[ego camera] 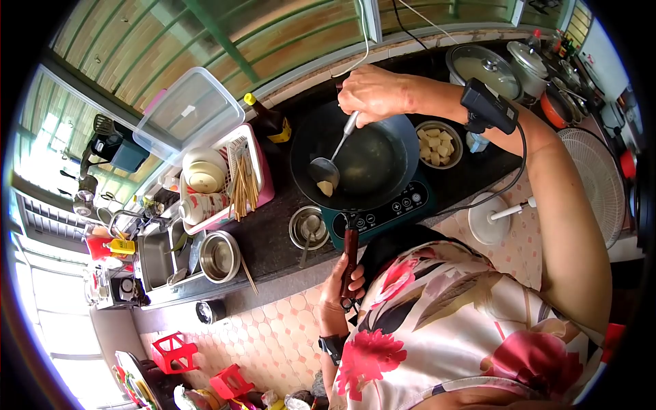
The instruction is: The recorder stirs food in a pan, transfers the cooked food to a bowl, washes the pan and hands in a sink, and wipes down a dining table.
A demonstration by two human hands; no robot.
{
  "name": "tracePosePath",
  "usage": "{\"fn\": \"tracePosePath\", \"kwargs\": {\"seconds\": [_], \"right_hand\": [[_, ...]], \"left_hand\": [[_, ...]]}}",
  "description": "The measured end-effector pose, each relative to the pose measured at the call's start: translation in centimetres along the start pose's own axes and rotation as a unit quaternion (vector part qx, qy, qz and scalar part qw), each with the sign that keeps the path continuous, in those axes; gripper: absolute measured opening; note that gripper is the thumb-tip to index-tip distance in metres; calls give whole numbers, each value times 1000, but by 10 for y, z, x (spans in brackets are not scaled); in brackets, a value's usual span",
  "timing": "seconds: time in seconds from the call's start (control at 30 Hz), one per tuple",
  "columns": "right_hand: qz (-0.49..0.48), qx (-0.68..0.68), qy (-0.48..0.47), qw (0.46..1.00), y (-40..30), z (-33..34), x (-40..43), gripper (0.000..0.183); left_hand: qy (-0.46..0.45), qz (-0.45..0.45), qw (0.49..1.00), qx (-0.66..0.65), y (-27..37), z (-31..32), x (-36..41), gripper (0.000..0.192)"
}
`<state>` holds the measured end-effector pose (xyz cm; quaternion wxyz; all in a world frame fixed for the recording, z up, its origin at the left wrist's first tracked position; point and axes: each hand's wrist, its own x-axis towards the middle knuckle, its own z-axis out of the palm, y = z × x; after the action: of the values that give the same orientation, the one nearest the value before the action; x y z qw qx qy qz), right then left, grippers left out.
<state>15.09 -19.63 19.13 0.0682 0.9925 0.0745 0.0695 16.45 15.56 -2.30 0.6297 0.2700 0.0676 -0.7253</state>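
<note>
My left hand [344, 284] is wrapped around the brown handle [350, 251] of a dark wok [306, 137], which sits on an induction cooker [405, 202]. In my right hand [373, 96], above the wok's far side, is a metal ladle [324, 169]. Its bowl rests low on the wok's left wall, with a pale yellow chunk [325, 188] at the rim. Clear liquid [366, 159] covers the wok's bottom. Just right of the wok stands a metal bowl [457, 154] holding several pale yellow chunks [434, 146].
Left of the cooker is a small metal bowl with a spoon [310, 225]. A pink dish rack [264, 169] holds bowls and chopsticks. Behind it stands a dark sauce bottle [269, 118]. Nested steel bowls [219, 256] sit beside the sink [156, 259]. A glass-lidded pot [482, 69] stands back right.
</note>
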Motion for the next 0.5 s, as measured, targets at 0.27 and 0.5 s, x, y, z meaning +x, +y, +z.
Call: {"fn": "tracePosePath", "kwargs": {"seconds": [0.27,0.5], "right_hand": [[37,43,3,998,4,5,-16,20],[95,126,0,988,31,26,-48,28]], "left_hand": [[-3,-8,1000,23,5,-1,2,28],[9,-11,999,32,8,8,0,28]]}}
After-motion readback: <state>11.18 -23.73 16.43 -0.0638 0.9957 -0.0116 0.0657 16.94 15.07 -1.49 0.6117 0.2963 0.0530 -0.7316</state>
